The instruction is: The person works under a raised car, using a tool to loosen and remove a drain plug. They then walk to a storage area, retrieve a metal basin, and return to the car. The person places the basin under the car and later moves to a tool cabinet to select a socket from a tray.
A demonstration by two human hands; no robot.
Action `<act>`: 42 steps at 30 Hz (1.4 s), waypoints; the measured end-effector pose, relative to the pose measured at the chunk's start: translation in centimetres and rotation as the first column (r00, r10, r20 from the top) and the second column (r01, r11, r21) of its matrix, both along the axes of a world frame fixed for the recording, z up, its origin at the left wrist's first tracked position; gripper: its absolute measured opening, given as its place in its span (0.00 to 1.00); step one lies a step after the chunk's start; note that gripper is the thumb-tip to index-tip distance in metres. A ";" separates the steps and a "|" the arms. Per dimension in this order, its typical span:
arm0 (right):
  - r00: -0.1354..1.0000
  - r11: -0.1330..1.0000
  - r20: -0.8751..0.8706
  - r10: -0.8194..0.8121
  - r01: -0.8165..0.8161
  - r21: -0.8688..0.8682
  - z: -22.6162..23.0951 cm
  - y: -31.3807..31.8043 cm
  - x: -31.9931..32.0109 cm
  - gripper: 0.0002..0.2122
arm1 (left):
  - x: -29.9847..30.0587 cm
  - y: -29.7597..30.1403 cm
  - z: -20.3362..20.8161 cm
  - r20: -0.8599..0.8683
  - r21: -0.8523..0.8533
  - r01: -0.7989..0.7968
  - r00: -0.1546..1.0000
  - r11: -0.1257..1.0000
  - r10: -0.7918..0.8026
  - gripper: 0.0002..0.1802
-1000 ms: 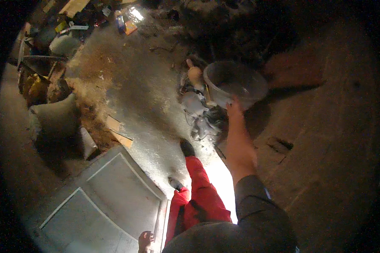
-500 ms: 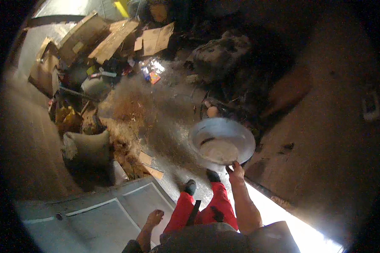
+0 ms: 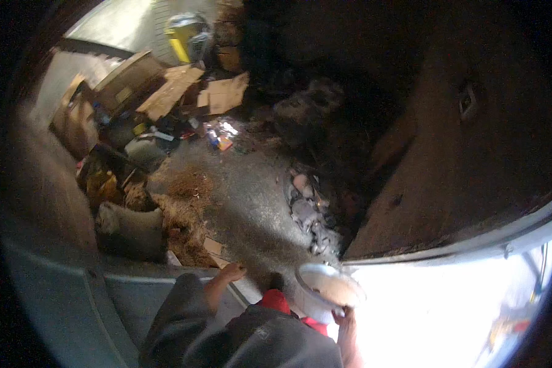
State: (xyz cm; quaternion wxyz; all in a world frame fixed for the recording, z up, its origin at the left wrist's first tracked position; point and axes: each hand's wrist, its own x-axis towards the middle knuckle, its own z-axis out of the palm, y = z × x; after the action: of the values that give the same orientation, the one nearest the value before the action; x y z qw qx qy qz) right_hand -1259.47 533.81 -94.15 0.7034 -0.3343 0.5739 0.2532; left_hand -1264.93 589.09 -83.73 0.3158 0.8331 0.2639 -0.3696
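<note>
At the lower middle, to the right of my body, a wide round metal basin [image 3: 316, 287] hangs tilted, its inside pale tan. My right hand [image 3: 343, 314] grips it by the near rim. Whether the tan is a thin layer or just the basin's bottom is hard to make out. My left hand [image 3: 232, 272] is held forward with its fingers curled in and nothing seen in them. It is close to the top edge of the grey panelled door [image 3: 184, 300].
Brown loose litter [image 3: 193, 196] lies on the floor beside a stuffed sack [image 3: 130, 227]. Cardboard pieces [image 3: 224, 95] and mixed rubbish are heaped at the far left. Dark debris [image 3: 310, 211] lines the brown wall [image 3: 448, 178] at right. Bright light comes through an opening [image 3: 423, 306].
My body has turned toward the bright opening at right. The basin has come down and nearer to me, still in my right hand. My left hand has risen forward to the door's edge.
</note>
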 end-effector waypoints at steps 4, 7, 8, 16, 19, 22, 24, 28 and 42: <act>0.433 0.047 -0.088 0.897 -0.291 -0.955 -3.3 -11.0 -10.4 0.31 | 7.5 -11.9 -2.3 0.150 0.080 0.103 0.982 0.991 -0.114 0.26; 0.607 0.248 0.050 0.793 -0.246 -0.937 -6.7 -19.8 -14.7 0.32 | 11.1 -23.2 -2.1 0.299 0.072 0.214 0.927 0.974 -0.226 0.23; 0.688 0.392 0.174 0.704 -0.173 -0.904 -7.2 -22.1 -15.8 0.30 | 11.4 -26.7 -1.4 0.291 0.030 0.273 0.918 0.962 -0.270 0.23; 0.662 0.652 0.147 -0.735 0.750 -0.117 4.7 -36.5 -14.4 0.14 | 14.1 -50.7 1.9 0.344 -0.157 0.635 0.753 0.757 -0.560 0.18; 0.528 0.530 0.257 -0.809 0.845 -0.069 9.4 -38.7 -13.2 0.10 | 15.0 -55.9 2.6 0.308 -0.209 0.732 0.679 0.649 -0.666 0.20; 0.438 0.464 0.279 -0.854 0.885 0.031 10.4 -42.1 -9.6 0.11 | 18.5 -62.0 1.2 0.314 -0.175 0.859 0.511 0.481 -0.800 0.22; 0.436 0.465 0.298 -0.849 0.885 0.029 10.4 -45.2 -6.2 0.10 | 22.5 -67.2 -0.5 0.254 -0.170 0.874 0.485 0.455 -0.837 0.22; 0.342 0.378 0.329 -0.880 0.925 0.049 11.4 -52.8 2.6 0.11 | 32.9 -78.5 -4.0 0.154 -0.098 0.892 0.452 0.442 -0.878 0.25; 0.449 0.610 0.505 -0.737 0.764 0.210 18.6 -74.0 40.9 0.07 | 70.2 -99.5 5.2 0.492 -0.113 0.823 0.534 0.557 -0.688 0.23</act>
State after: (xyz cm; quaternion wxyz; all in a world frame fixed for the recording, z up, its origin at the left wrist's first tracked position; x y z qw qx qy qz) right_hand -1218.52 459.86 -75.58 0.8655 -0.1201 0.4416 -0.2035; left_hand -1194.77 489.60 -78.56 0.3020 0.8527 -0.2647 -0.3342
